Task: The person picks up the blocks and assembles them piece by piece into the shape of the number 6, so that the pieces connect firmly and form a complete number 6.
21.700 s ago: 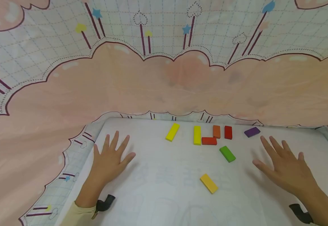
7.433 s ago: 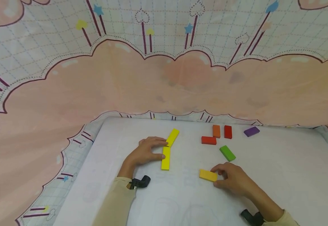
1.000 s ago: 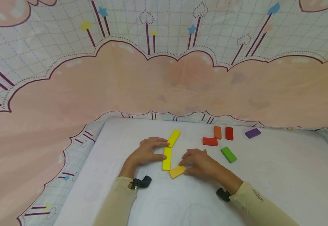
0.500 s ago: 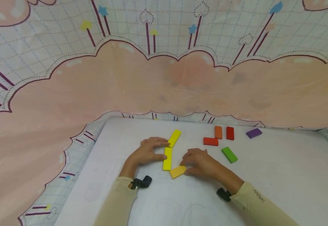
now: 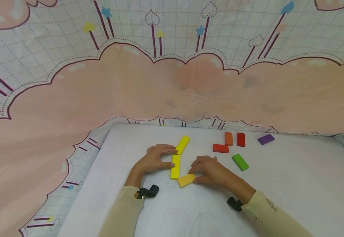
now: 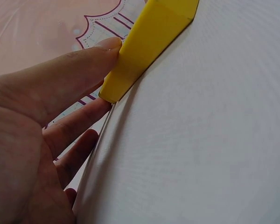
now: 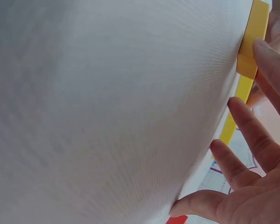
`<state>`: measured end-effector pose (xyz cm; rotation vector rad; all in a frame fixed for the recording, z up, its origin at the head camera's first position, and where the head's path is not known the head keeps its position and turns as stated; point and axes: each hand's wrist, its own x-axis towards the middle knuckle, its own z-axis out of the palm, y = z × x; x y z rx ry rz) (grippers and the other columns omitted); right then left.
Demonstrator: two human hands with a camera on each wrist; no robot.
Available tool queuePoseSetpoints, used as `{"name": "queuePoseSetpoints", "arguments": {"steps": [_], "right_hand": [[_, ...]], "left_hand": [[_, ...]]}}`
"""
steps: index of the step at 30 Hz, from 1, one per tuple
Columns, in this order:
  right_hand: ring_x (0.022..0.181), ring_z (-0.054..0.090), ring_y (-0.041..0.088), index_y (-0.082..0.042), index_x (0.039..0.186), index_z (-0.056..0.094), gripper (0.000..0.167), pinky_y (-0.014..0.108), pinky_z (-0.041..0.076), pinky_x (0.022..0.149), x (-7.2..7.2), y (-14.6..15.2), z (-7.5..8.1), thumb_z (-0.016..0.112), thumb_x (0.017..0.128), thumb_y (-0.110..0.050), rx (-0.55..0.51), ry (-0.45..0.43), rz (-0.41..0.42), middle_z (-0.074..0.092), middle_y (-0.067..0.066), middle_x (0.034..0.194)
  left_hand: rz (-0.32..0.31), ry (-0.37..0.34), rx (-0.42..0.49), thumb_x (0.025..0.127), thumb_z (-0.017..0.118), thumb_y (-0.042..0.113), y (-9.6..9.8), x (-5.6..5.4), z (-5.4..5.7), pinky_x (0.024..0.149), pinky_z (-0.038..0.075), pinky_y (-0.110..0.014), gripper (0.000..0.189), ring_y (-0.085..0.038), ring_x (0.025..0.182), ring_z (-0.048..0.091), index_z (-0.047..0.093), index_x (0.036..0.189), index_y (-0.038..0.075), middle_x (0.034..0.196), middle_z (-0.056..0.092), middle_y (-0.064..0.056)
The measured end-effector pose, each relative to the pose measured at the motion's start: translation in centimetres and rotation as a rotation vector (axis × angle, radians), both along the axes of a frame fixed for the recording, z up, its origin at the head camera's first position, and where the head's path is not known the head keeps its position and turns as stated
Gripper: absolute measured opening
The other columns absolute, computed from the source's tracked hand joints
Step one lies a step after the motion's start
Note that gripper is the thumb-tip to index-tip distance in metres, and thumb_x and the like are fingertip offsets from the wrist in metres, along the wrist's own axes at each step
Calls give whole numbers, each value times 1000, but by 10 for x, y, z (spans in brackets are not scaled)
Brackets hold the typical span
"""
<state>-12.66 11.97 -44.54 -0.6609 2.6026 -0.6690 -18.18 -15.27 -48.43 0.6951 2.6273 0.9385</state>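
Note:
Two bright yellow blocks form a bent line in the head view, the far one [image 5: 183,144] slanted and the near one [image 5: 175,169] almost straight. My left hand [image 5: 154,159] rests against them, fingertips at the far block and thumb on the near block. In the left wrist view its thumb [image 6: 79,70] lies fairly straight along a yellow side. An orange-yellow block [image 5: 186,180] slants away from the line's near end, seeming to touch its corner. My right hand [image 5: 210,169] pinches that block's right end between thumb and fingers, with the other fingers spread on the tabletop.
Beyond my right hand lie a green block [image 5: 240,162], a red block [image 5: 220,148] beside an orange block [image 5: 228,139], another red block [image 5: 241,140] and a purple block [image 5: 266,139]. The white tabletop [image 5: 124,138] ends at a patterned cloth [image 5: 172,92].
Since the oldest frame, one yellow block has come left to the other's near end. Since 7.4 s ago, my right hand has brought the orange-yellow block left. Over the last second, both hands stay still.

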Motion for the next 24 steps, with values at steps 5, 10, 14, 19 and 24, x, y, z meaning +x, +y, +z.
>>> {"name": "queuePoseSetpoints", "arguments": {"steps": [5,10,14,19,24], "right_hand": [[128,59,20,-27,123,75,40,55,47,109,1,6,4,84,84,-30,-12,26,-9,72,-9,121],[111,66,17,-23,124,73,40,39,58,93,4,25,9,83,86,-28,-81,91,-160,73,-7,116],[99,67,17,-19,122,74,35,35,61,82,1,50,11,80,88,-26,-131,152,-278,74,-4,109],[91,67,21,-11,120,73,34,32,59,72,-5,88,14,78,91,-27,-107,230,-388,74,4,101],[93,67,28,-7,124,71,38,31,57,68,-8,120,14,76,92,-28,-64,210,-449,73,12,104]], "left_hand": [[10,-15,1,88,78,39,1,1,-1,121,15,-61,50,-22,146,41,66,136,31,150,56,7],[4,-9,2,88,78,39,1,1,0,120,16,-61,51,-21,147,41,66,137,30,150,55,7],[-1,-3,1,88,78,38,0,0,0,120,17,-59,51,-21,147,41,65,137,30,151,55,7],[-5,-5,0,88,77,39,-1,1,1,119,18,-58,51,-22,147,40,65,137,29,151,55,6],[-7,-6,1,89,77,39,-1,1,1,120,17,-59,51,-22,147,40,65,137,29,152,55,6]]}}
